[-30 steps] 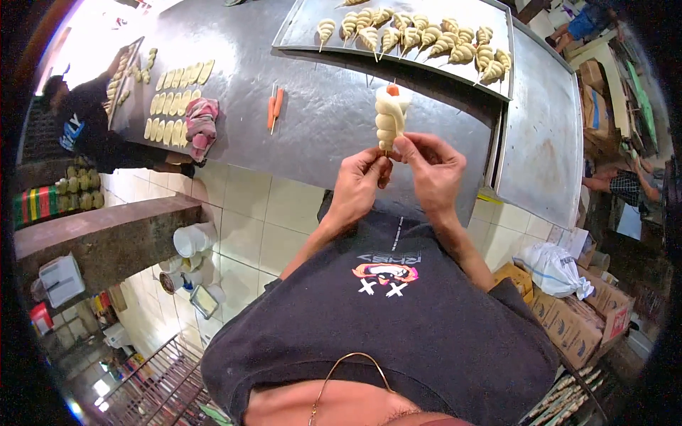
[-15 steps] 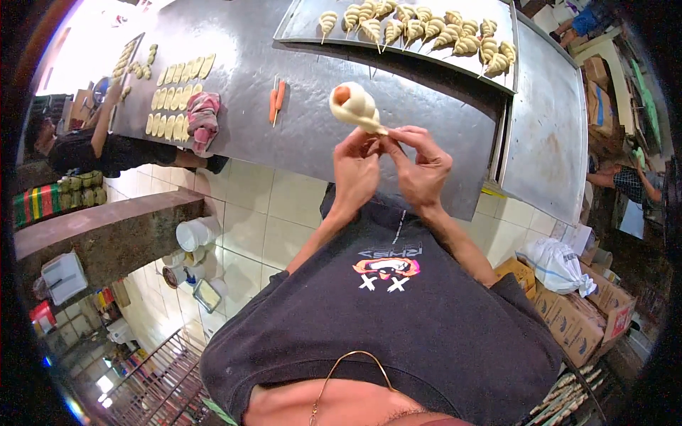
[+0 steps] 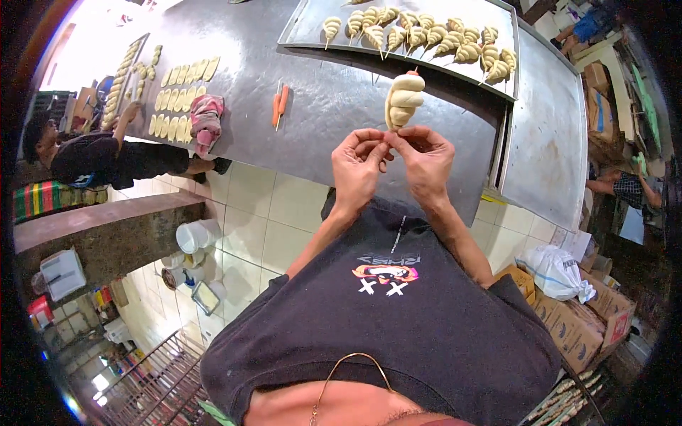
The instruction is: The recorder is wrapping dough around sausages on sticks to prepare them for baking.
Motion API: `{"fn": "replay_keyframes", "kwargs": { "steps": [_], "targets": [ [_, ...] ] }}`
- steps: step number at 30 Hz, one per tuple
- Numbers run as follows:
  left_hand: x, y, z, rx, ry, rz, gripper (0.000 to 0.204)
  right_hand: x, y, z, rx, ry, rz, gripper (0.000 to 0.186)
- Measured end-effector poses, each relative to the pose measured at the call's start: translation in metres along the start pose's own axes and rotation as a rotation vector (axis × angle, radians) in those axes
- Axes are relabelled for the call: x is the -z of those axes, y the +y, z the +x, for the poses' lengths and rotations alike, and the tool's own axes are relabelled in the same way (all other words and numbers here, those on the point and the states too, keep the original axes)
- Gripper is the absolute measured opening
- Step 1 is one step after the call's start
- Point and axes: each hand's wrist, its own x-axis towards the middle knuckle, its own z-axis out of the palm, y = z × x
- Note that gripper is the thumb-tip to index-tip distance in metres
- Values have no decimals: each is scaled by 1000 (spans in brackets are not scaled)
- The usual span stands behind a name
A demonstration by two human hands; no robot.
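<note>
A dough-wrapped sausage point(image 3: 405, 101) stands upright over the metal table, its orange tip showing at the top. My left hand point(image 3: 359, 167) and my right hand point(image 3: 426, 162) pinch its lower end together, fingers closed; the stick there is hidden by my fingers. Farther left on the table lie two bare sausages point(image 3: 280, 105) with sticks in them. Beyond my hands, a metal tray point(image 3: 305, 30) holds many finished dough-wrapped sausages point(image 3: 433, 35) on sticks.
Rows of flat dough pieces point(image 3: 177, 99) lie at the table's left, beside a pink cloth bundle point(image 3: 206, 124). Another person point(image 3: 92, 153) works at the far left. A bare metal tray point(image 3: 543, 121) is at the right. Cardboard boxes point(image 3: 568, 330) and a white sack point(image 3: 554, 273) stand lower right.
The dough-wrapped sausage has swung from leaning left to upright and moved right. My fingers have shifted along its lower end. The other person's arm has moved at the far left.
</note>
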Motion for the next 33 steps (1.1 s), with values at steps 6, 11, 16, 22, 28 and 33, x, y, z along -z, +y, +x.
{"fn": "replay_keyframes", "kwargs": {
  "steps": [6,11,16,22,28,33],
  "targets": [
    [1,-1,-2,-1,-72,157,12,-2,-3,-1,207,40,-46,10],
    [12,3,0,127,-207,-15,15,9,-7,3,48,-51,-45,12],
    [29,-2,8,331,-562,-285,23,7,-14,6,-33,-159,144,19],
    [11,8,15,43,-251,262,17,-8,-4,16,70,58,-80,39],
    [57,16,44,303,-487,-78,15,-31,3,36,-248,-116,310,25],
    [106,16,79,463,-682,-367,16,-74,6,48,-362,-221,329,31]
  ]
}}
